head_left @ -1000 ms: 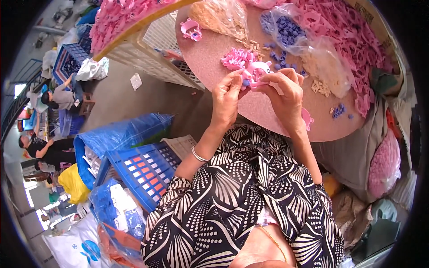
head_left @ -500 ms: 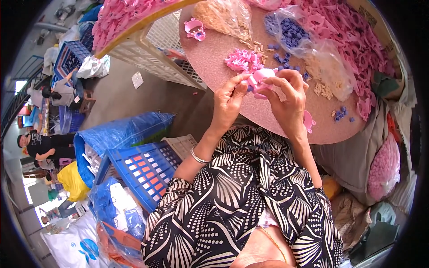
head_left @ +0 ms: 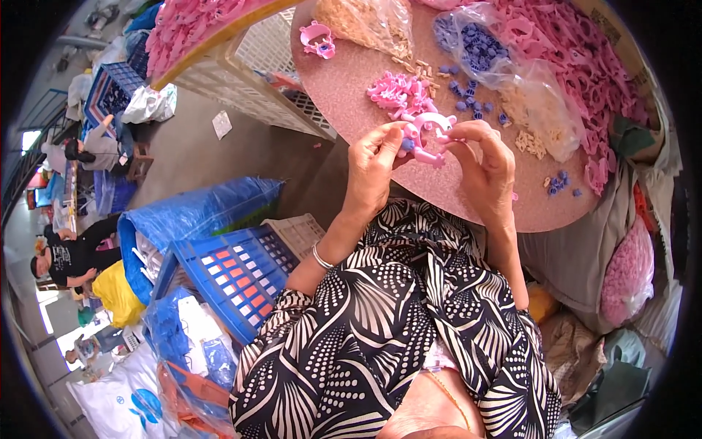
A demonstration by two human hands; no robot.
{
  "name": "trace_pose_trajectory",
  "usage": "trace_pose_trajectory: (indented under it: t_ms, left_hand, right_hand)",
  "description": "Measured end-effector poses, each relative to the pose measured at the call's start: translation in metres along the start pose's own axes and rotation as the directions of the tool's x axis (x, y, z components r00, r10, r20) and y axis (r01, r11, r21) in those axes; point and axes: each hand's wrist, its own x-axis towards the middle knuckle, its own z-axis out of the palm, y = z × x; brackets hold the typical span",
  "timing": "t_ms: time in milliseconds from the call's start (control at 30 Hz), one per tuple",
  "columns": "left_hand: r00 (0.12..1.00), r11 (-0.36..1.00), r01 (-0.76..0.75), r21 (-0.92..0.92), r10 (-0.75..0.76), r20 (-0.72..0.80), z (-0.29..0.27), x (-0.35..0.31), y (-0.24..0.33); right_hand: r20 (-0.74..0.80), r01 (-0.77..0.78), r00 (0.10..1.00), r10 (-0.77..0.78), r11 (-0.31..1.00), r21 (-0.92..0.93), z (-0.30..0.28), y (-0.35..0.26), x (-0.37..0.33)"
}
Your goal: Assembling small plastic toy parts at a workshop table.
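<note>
Over the near edge of a round speckled pink table, I hold a pink plastic toy part between both hands. It is ring-like, with small knobs and a blue piece at its left side. My left hand pinches that left side between thumb and fingers. The fingers of my right hand are closed on its right end. Just beyond lie a pile of small pink parts, loose tan pieces and loose blue pieces.
Bags of blue pieces and tan pieces lie on the table by a heap of pink parts. Another pink part sits far left. A blue basket and blue sack stand left; a person is beyond.
The pink part has turned in my hands, so its ring opening now shows. My right hand has shifted slightly right and down. At far left, the person in black has changed posture.
</note>
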Motion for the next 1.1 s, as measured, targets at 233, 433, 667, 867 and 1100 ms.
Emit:
trace_pose_trajectory:
  t_ms: [233,433,667,867,1100]
  left_hand:
    - [0.995,0.997,0.071,-0.014,-0.07,0.071,0.002,-0.004,0.002]
    - [0.989,0.965,-0.107,0.238,0.08,0.121,-0.005,-0.006,0.002]
    - [0.959,0.838,-0.272,0.474,0.194,0.207,-0.005,-0.008,0.017]
    - [0.977,0.98,0.173,-0.097,-0.158,0.142,-0.005,-0.009,-0.023]
    - [0.988,0.988,0.148,-0.041,-0.146,0.043,0.004,-0.008,-0.016]
  right_hand:
    - [0.18,0.217,0.97,-0.162,0.913,-0.346,-0.003,-0.01,0.004]
    - [0.203,0.233,0.965,-0.163,0.888,-0.395,-0.004,-0.01,0.003]
    - [0.031,0.051,0.999,-0.044,0.956,-0.29,0.007,-0.011,0.001]
    - [0.06,-0.051,0.996,0.062,0.984,-0.172,0.021,0.017,0.003]
    - [-0.082,0.103,0.975,-0.206,0.75,-0.653,0.053,0.02,0.017]
